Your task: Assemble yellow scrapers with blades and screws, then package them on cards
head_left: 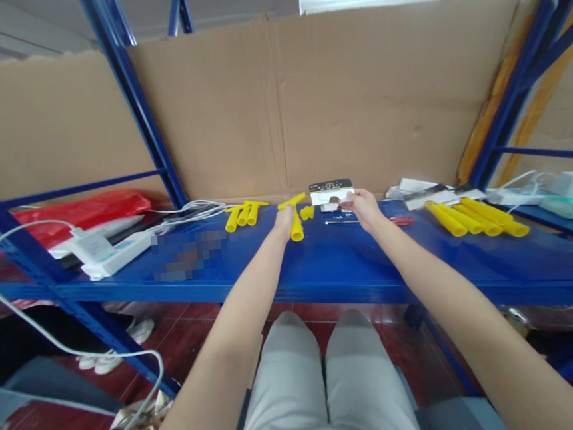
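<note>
My left hand (283,223) is closed around a yellow T-shaped piece (296,227) with a tubular stem and a crossbar on top. In my right hand (365,208) is a black-and-white printed card (331,192), pinched at its lower right corner and held over the blue shelf. Between the hands lie small yellow parts (307,212). Several like yellow T-shaped pieces (243,215) rest left of my left hand. Under my right hand a screwdriver with a red handle (402,220) lies on the shelf, its thin shaft pointing left.
Several yellow tubes (477,217) lie on the right of the blue shelf (352,273), with printed cards (430,196) behind them. To the left are a white power strip (117,254), white cables (196,211) and a red bag (85,209). Cardboard (381,93) closes off the back.
</note>
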`<action>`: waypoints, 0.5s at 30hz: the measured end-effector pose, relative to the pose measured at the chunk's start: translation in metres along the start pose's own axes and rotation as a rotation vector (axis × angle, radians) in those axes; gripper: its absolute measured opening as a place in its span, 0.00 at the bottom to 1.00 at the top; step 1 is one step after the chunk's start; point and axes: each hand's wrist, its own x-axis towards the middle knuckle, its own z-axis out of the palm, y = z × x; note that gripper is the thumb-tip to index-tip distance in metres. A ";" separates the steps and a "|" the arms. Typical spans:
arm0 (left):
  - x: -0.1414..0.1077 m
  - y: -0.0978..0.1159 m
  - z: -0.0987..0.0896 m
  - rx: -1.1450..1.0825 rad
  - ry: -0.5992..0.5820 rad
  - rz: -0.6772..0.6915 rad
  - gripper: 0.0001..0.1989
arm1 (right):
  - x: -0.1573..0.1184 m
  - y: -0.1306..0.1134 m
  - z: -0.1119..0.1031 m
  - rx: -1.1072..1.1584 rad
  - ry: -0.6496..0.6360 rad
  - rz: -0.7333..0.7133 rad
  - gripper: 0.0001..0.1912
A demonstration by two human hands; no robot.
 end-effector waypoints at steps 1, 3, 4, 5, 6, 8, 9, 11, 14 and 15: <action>0.001 0.000 0.000 -0.018 0.011 -0.008 0.17 | -0.001 0.000 0.001 0.015 -0.003 0.011 0.10; 0.002 0.000 -0.001 -0.047 0.053 -0.014 0.17 | -0.005 -0.001 0.004 0.040 -0.008 0.034 0.10; 0.003 0.000 -0.002 -0.059 0.076 -0.015 0.17 | -0.006 -0.002 0.005 0.047 -0.013 0.044 0.10; 0.004 0.000 -0.002 -0.072 0.098 -0.016 0.17 | -0.008 -0.003 0.006 0.049 -0.020 0.053 0.10; 0.005 0.000 -0.003 -0.084 0.115 -0.017 0.17 | -0.010 -0.003 0.007 0.047 -0.028 0.062 0.10; 0.006 0.001 -0.004 -0.116 0.144 -0.021 0.16 | -0.013 -0.005 0.009 0.032 -0.050 0.083 0.10; 0.007 0.001 -0.004 -0.136 0.156 -0.022 0.16 | -0.015 -0.005 0.009 0.019 -0.066 0.096 0.09; 0.009 0.000 -0.004 -0.186 0.175 -0.020 0.16 | -0.019 -0.007 0.010 -0.015 -0.104 0.131 0.09; 0.010 -0.001 -0.003 -0.241 0.186 -0.016 0.17 | -0.024 -0.008 0.012 -0.048 -0.162 0.172 0.10; 0.011 -0.001 -0.003 -0.253 0.187 -0.017 0.18 | -0.025 -0.009 0.012 -0.048 -0.180 0.176 0.10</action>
